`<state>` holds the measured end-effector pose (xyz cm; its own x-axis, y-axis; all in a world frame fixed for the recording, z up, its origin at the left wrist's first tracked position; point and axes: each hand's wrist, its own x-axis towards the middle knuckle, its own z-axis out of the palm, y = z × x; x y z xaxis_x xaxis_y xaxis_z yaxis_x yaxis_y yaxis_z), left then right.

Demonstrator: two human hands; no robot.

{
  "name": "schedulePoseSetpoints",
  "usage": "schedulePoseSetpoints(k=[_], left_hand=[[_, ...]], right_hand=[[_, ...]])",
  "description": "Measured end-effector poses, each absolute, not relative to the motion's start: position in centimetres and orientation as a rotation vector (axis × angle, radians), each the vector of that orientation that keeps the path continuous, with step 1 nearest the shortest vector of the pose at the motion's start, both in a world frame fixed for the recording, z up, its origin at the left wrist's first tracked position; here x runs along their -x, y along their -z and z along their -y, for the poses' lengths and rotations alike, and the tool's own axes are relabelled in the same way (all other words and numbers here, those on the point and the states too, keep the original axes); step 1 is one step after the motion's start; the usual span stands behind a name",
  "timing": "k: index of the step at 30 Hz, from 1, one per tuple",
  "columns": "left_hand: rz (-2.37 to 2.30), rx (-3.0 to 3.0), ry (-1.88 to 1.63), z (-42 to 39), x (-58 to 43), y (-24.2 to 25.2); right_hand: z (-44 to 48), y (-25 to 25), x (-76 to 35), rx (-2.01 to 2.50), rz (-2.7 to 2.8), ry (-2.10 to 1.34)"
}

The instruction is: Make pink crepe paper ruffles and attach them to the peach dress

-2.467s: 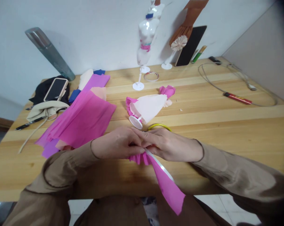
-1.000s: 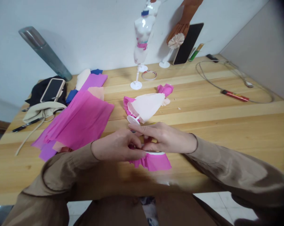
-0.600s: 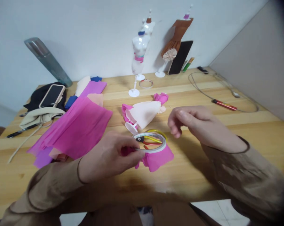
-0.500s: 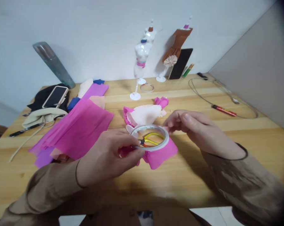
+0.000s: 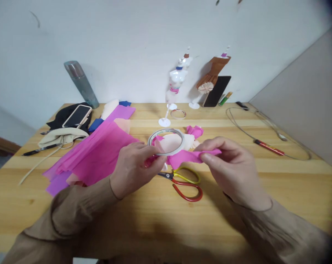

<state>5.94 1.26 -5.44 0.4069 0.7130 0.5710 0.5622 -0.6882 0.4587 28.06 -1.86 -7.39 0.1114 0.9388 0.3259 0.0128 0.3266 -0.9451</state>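
My left hand [image 5: 138, 161] pinches the near left edge of a roll of tape [image 5: 180, 147], held up tilted above the table. Between the thumb and fingers of my right hand [image 5: 234, 170], the end of a pink crepe paper piece [image 5: 183, 157] is gripped. That piece stretches between both hands, along the near side of the roll; whether it sticks to the tape I cannot tell. Below lies a pair of scissors [image 5: 169, 176] with one yellow and one red handle, its blades partly hidden by my left hand. Behind the roll is a white paper piece [image 5: 190, 140] with pink ends.
Pink crepe paper sheets [image 5: 99, 154] lie left, near a phone [image 5: 77, 116] and a cream pouch [image 5: 61, 135]. At the back stand a spray bottle [image 5: 81, 84], small white mannequins [image 5: 177, 79] and one in a brown dress [image 5: 216, 68]. A cable [image 5: 239, 126] and red pen-like tool [image 5: 269, 147] lie right.
My right hand has taken hold of the pink paper's end and pulled it out to the right. The tape roll has shifted away, uncovering the scissors. The whole view has shifted.
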Motion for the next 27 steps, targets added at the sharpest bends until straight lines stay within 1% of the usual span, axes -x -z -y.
schedulePoseSetpoints(k=[3,9,11,14,17,21,23,27], left_hand=[[-1.178,-2.452,-1.152,-1.5,-6.0,5.8],[-1.218,-2.433,-1.104,-1.6,-6.2,5.9],[-1.223,-2.459,-1.118,-1.6,-6.1,5.8],[-1.223,-2.542,-1.202,-1.8,-6.1,5.9],[-1.238,-2.642,-1.259,-1.8,-6.1,5.9],[-1.207,-2.693,-1.271,-1.6,-6.2,5.7],[-1.200,-2.693,-1.268,-1.5,-6.2,5.7],[-1.210,-2.761,-1.311,-1.5,-6.2,5.7]], right_hand=[[2.9,6.8,-27.6,0.922,1.518,-0.617],[3.5,5.9,-26.0,0.713,1.888,-0.328],[3.4,6.1,-26.0,0.736,1.915,-0.260],[3.5,6.2,-26.7,0.885,1.846,-0.197],[3.6,5.5,-27.4,0.990,1.736,-0.235],[2.8,4.7,-26.8,1.125,1.652,-0.436],[2.0,4.9,-26.0,1.193,1.651,-0.518],[0.6,6.0,-25.1,1.243,1.565,-0.571]])
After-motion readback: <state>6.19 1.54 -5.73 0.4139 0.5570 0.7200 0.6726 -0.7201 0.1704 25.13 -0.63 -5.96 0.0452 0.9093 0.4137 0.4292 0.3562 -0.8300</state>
